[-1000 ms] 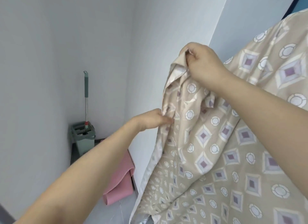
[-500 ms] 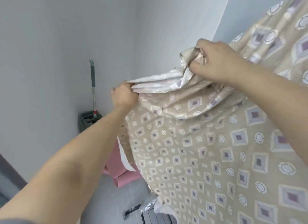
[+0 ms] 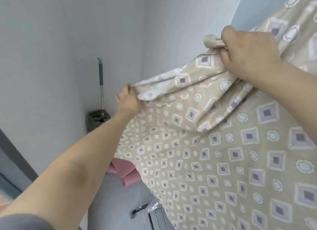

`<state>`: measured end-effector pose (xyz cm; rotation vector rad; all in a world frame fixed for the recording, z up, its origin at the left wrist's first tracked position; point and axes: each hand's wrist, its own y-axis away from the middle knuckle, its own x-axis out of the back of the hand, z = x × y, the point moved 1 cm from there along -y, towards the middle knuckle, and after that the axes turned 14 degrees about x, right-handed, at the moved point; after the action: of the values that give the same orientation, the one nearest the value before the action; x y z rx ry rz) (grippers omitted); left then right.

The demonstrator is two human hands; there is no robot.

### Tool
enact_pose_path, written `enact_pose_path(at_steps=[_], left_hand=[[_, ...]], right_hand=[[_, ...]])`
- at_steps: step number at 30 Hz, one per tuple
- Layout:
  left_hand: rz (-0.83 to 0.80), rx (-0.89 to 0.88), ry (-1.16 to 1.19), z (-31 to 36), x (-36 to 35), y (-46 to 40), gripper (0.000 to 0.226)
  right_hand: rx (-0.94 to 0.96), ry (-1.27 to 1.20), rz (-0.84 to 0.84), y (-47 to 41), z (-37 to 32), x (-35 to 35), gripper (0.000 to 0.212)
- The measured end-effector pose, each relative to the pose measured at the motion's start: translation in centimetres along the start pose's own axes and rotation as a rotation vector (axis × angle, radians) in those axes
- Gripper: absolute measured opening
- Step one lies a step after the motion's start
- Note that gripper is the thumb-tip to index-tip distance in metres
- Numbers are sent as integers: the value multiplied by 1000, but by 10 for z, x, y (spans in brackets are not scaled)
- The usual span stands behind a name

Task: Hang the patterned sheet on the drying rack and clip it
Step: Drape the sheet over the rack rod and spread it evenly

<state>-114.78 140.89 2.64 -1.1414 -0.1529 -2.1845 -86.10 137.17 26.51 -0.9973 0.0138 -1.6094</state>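
The patterned sheet [image 3: 223, 154] is beige with grey-purple diamonds and white circles, and it fills the right half of the view, hanging down from the upper right. My left hand [image 3: 127, 101] grips its bunched top edge at the centre left. Higher up on the right, my right hand [image 3: 247, 49] is closed around a gathered fold of the same edge. The stretch of edge between both hands is pulled fairly taut and slopes up to the right. The drying rack and any clips are hidden behind the cloth or out of view.
A mop with a green handle [image 3: 101, 85] stands in a grey-green bucket [image 3: 97, 120] in the far corner. A pink cloth [image 3: 123, 171] lies on the grey floor below the sheet. A dark ribbed object [image 3: 158, 219] sits at the bottom. White walls close in.
My left hand went from touching the sheet's side to gripping its edge and pulling it out leftward. My right hand rose toward the upper right, spreading the sheet's top edge wider.
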Motion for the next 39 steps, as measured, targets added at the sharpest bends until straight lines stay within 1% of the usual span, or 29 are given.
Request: enact_pose_path(at_steps=[2,4,5,7,9,11,12,13,15,16,17,18,19,21,22,23,24,25,26,27,28,29,30,31,34,35,36,37,39], left_hand=[[47,-27,-15,-4,-10,8,52],[128,-39,64,1,-9,7,38],[127,-26,119,5,-6,5,34],[33,24,204,11,-1,1,27],[-50,57,193,13,0,1,21],[-69,115,196,12,1,4,10],[-72,156,263,13,3,5,3],[-64,189,365,16,5,6,5],[4,222,539,22,15,3,24],[66,241,576,23,21,-2,34],[117,263,581,23,27,-9,38],[138,296,569,20,29,-17,36],[125,342,552,15,30,-25,32],[12,444,519,0,29,-33,25],[-14,491,507,-10,27,-33,23],[11,531,522,-19,25,-32,22],[78,550,587,-28,26,-30,22],[161,540,668,-33,29,-27,21],[222,505,687,-38,29,-28,19],[220,468,635,-40,31,-27,17],[145,461,516,-40,33,-25,20],[26,468,364,-38,35,-22,25],[-97,476,265,-36,35,-18,30],[-184,478,204,-33,35,-13,33],[-320,458,41,-19,30,-3,26],[-388,481,57,-13,26,-1,22],[-467,536,171,-8,18,-2,23],[-509,582,307,2,14,-1,24],[-474,575,508,31,12,0,14]], right_hand=[[-17,20,5,0,2,2,11],[-52,41,20,-1,7,4,10],[-69,45,27,-1,10,4,11],[-84,43,41,0,13,3,15],[-79,34,49,1,13,1,21],[-56,-4,61,1,8,1,26],[-34,-36,63,1,4,1,28],[-4,-70,63,1,1,3,29],[72,-142,47,2,-8,4,32],[119,-180,28,2,-13,3,33],[166,-217,-2,3,-18,0,34],[214,-247,-44,4,-24,-4,34],[261,-263,-98,5,-29,-9,35],[314,-261,-174,5,-38,-19,33],[318,-249,-187,5,-41,-22,31],[317,-226,-192,6,-43,-22,29],[321,-206,-187,6,-44,-22,28],[326,-188,-172,5,-45,-20,27],[325,-178,-164,4,-45,-19,26],[314,-178,-168,2,-45,-18,24],[307,-193,-175,0,-45,-18,22],[309,-216,-193,-3,-45,-19,22],[321,-229,-220,-4,-45,-21,25],[335,-224,-265,-4,-45,-23,33],[354,-150,-351,5,-41,-26,56],[349,-123,-348,8,-38,-22,59],[335,-90,-343,12,-33,-19,62],[310,-46,-340,15,-28,-14,65],[242,56,-333,24,-13,-4,68]])
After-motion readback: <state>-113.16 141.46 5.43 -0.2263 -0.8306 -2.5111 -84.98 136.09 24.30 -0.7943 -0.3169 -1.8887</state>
